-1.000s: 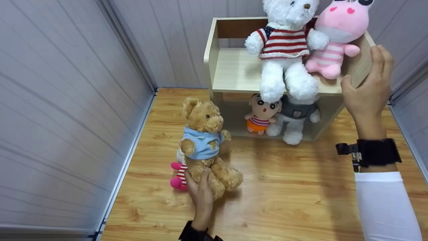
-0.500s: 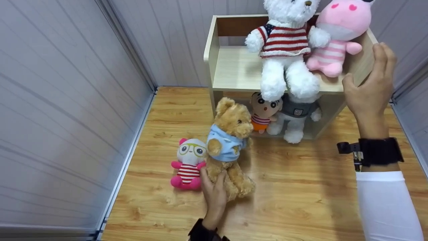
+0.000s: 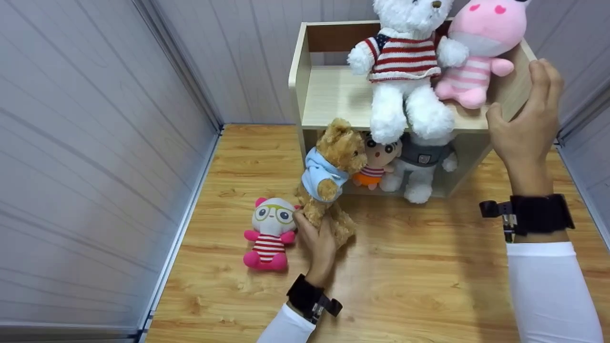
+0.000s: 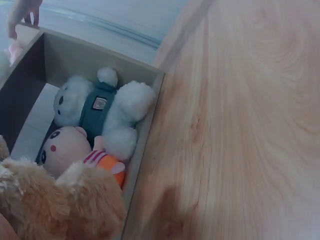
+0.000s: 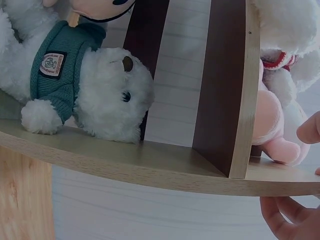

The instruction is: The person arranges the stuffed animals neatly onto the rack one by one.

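My left hand (image 3: 313, 232) grips a brown teddy bear (image 3: 333, 164) in a light blue hoodie by its legs and holds it upright at the left of the lower compartment of a wooden shelf (image 3: 329, 100). In the left wrist view the bear's fur (image 4: 60, 205) fills the lower left corner. My right hand (image 3: 522, 114) rests with straight fingers against the shelf's right side panel; its fingers (image 5: 285, 220) show below the board. It holds nothing.
A white bear in a striped sweater (image 3: 405, 62) and a pink plush (image 3: 476, 47) sit on the top board. Below are a cartoon boy doll (image 3: 379, 162) and a white bear in a grey-green sweater (image 3: 424, 166). A small plush with glasses (image 3: 269, 228) stands on the wooden floor.
My left hand has carried the brown bear up and to the right, from beside the small plush to the front of the lower compartment. The right hand has stayed on the shelf.
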`<action>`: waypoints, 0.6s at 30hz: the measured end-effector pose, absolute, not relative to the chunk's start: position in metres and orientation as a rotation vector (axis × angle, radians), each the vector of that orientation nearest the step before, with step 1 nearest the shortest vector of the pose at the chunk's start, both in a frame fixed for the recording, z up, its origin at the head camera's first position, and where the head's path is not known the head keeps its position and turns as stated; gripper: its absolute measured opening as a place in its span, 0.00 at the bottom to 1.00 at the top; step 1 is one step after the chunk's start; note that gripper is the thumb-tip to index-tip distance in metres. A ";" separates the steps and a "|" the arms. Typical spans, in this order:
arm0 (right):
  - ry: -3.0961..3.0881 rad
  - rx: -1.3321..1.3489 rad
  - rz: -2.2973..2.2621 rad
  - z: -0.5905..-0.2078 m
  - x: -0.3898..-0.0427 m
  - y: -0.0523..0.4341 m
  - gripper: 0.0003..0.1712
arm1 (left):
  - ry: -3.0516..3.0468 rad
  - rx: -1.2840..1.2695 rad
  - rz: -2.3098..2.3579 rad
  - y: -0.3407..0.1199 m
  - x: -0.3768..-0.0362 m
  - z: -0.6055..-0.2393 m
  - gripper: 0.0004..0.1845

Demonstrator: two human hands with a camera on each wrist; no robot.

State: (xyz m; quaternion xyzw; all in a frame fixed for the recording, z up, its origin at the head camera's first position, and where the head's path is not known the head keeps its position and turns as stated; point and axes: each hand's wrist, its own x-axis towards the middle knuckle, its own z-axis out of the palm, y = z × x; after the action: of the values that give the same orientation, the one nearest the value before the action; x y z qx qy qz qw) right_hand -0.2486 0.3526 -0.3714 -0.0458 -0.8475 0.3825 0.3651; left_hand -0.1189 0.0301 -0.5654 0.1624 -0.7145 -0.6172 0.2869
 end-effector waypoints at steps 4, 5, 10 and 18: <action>-2.182 -0.131 0.989 -0.370 -0.246 0.353 0.41 | -1.836 0.435 -1.771 0.037 -0.124 -0.570 0.30; -2.186 -0.137 0.988 -0.371 -0.247 0.353 0.41 | -1.826 0.441 -1.785 0.039 -0.125 -0.571 0.33; -2.215 -0.167 0.972 -0.376 -0.254 0.360 0.42 | -1.764 0.474 -1.769 0.053 -0.135 -0.575 0.34; -2.214 -0.154 0.971 -0.380 -0.257 0.363 0.43 | -1.709 0.523 -1.670 0.065 -0.166 -0.578 0.27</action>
State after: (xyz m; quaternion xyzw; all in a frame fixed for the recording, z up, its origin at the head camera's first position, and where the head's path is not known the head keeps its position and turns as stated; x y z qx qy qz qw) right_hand -0.2573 0.3630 -0.3796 -0.0596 -0.8555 0.3752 0.3519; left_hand -0.1658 0.0654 -0.5784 0.2010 -0.6570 -0.6418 0.3408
